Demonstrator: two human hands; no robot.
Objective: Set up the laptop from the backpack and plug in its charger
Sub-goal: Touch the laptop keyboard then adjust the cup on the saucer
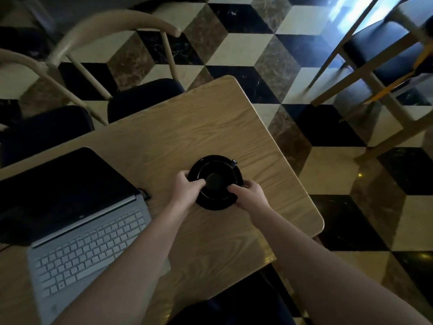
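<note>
While both sets of fingers curl onto a round black object (215, 182), the left hand (187, 188) gripping its near-left rim and the right hand (251, 195) its near-right, what that object is cannot be told; it sits on the table (210, 118) right of the laptop (77, 221). Open, screen dark, the laptop looks set up; a dark cable (145, 194) at its right edge may be the charger; no backpack shows.

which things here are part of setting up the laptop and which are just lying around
Job:
laptop, open on the table
dark cable end at its right edge

Just there:
black cup and saucer, both hands on it
chairs
</note>
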